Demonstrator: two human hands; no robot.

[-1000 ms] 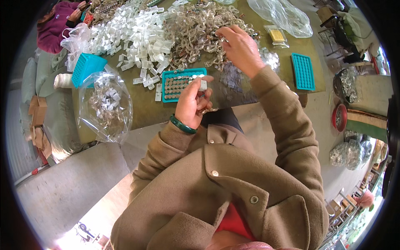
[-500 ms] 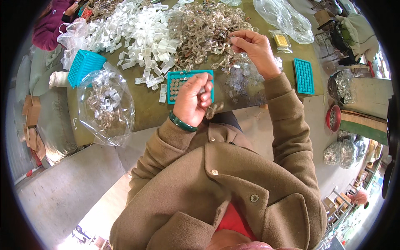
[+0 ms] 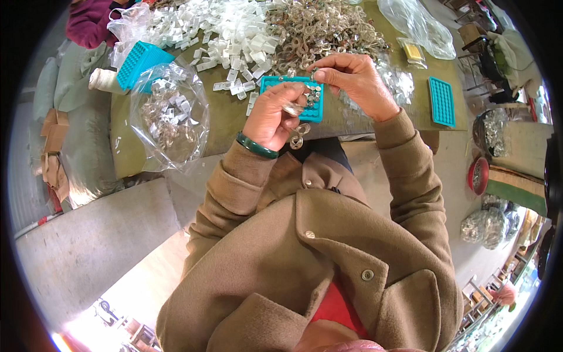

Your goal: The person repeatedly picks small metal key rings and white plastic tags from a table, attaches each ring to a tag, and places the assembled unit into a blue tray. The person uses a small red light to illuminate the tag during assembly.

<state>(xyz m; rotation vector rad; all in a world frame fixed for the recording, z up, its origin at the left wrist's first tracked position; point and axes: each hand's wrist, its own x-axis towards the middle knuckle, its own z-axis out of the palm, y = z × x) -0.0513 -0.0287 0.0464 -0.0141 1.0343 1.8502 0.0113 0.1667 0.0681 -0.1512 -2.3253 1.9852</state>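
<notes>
My left hand (image 3: 271, 114), with a dark green bangle at its wrist, is closed around clear plastic looped pieces (image 3: 297, 141); some dangle below its fingers. It hovers over the near left part of a turquoise tray (image 3: 316, 115) that has small round silvery pieces in its pockets. Thumb and forefinger of my right hand (image 3: 359, 85) are pinched at the tray's far right edge, around a small item too tiny to make out. Behind the tray lies a large heap of clear brownish looped pieces (image 3: 328, 38). Part of the tray is hidden by my left hand.
White plastic tags (image 3: 240, 44) are piled at the far side. A clear bag (image 3: 170, 117) of mixed pieces and stacked turquoise trays (image 3: 141, 64) stand at left. Another turquoise tray (image 3: 441, 101) and a yellow packet (image 3: 412, 53) lie at right. A person's purple sleeve (image 3: 88, 23) shows far left.
My right hand has come from the looped heap down and left to the tray's edge, near my left hand. The whole view has shifted; my left hand stays by the tray.
</notes>
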